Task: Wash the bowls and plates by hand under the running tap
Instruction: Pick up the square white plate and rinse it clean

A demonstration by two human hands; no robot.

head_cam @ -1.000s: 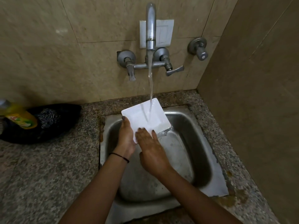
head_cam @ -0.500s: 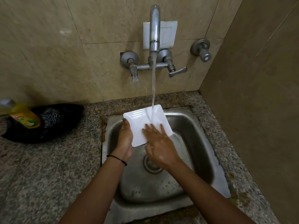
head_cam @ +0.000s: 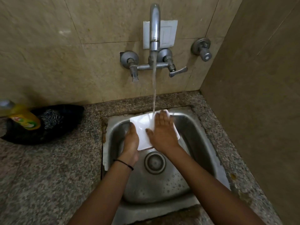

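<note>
A white square plate (head_cam: pixel 143 127) is held over the steel sink (head_cam: pixel 199 132), under the water stream from the wall tap (head_cam: pixel 154 30). My left hand (head_cam: pixel 131 140) grips the plate's left edge, thumb on top and fingers hidden beneath. My right hand (head_cam: pixel 162 130) lies flat on the plate's upper face with straight fingers, its fingertips reaching the far edge where the water lands. The right half of the plate is mostly hidden under that hand.
A yellow dish-soap bottle (head_cam: pixel 24 117) and a steel scrubber (head_cam: pixel 52 119) lie on a black bag (head_cam: pixel 40 135) on the granite counter (head_cam: pixel 48 176) at left. The drain (head_cam: pixel 155 162) sits below the plate. A side wall (head_cam: pixel 259 95) stands close on the right.
My right hand has slid forward across the plate from its near edge to its far edge. The plate has levelled and dropped lower in the sink, held throughout by my left hand.
</note>
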